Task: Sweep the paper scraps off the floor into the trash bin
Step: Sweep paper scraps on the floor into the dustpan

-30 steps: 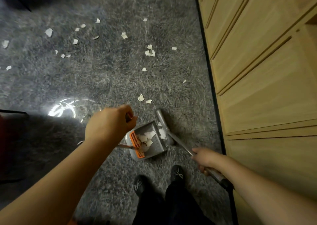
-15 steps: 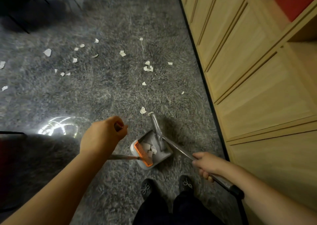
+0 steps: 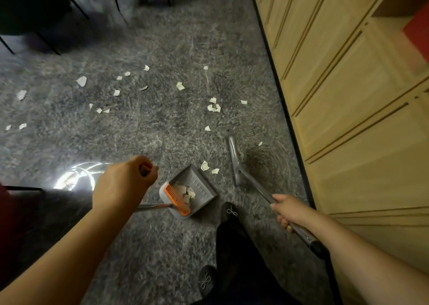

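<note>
Paper scraps (image 3: 186, 192) jagged in dustpan (image 3: 202, 188); hands grip metal handles, left (image 3: 124, 184) apparently, right (image 3: 289, 209).

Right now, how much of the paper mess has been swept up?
Only a small part. A few scraps lie in the grey dustpan, whose handle the left hand grips. The right hand holds the broom, its head beside two scraps at the pan's mouth. Many scattered scraps remain farther out on the carpet. No trash bin is in view.
</note>
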Action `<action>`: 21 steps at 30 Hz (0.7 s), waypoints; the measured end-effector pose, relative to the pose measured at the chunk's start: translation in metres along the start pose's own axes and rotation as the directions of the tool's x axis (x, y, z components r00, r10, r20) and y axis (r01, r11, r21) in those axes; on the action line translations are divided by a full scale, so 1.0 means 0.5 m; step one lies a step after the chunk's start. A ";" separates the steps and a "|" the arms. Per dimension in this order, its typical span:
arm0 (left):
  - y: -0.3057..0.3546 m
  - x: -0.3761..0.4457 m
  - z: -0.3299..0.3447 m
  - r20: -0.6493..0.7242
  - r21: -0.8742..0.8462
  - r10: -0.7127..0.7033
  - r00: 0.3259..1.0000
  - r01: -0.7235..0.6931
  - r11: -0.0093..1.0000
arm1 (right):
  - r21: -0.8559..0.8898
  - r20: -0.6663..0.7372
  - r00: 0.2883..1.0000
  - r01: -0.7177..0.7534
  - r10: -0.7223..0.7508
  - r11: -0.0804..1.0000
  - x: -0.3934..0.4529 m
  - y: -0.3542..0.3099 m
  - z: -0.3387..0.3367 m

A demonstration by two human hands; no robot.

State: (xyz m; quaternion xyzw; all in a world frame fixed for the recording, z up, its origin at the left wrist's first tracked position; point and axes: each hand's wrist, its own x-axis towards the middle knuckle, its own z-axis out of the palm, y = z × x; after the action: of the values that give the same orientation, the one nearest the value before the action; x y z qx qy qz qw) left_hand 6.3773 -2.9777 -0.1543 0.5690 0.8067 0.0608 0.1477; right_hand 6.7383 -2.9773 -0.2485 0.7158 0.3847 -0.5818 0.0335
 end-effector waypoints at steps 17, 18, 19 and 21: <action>0.045 0.352 -0.001 0.018 0.203 0.142 0.990 -0.142 0.969 | -0.330 0.107 0.990 -0.050 0.090 0.943 0.262 -0.291 -0.037; 0.044 0.356 0.000 0.017 0.208 0.144 0.989 -0.145 0.967 | -0.354 0.118 0.989 -0.037 0.084 0.934 0.270 -0.300 -0.029; 0.043 0.359 0.000 0.016 0.212 0.146 0.989 -0.146 0.966 | -0.373 0.132 0.989 -0.017 0.071 0.928 0.275 -0.309 -0.018; 0.042 0.366 0.001 0.014 0.218 0.149 0.989 -0.149 0.965 | -0.401 0.162 0.986 0.020 0.050 0.916 0.286 -0.327 0.003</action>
State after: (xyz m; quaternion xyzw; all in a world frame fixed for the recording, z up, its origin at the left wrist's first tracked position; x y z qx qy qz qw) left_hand 6.3397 -2.7992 -0.1800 0.6408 0.7635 -0.0166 0.0782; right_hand 6.6444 -2.7903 -0.3064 0.6449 0.4860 -0.5488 0.2163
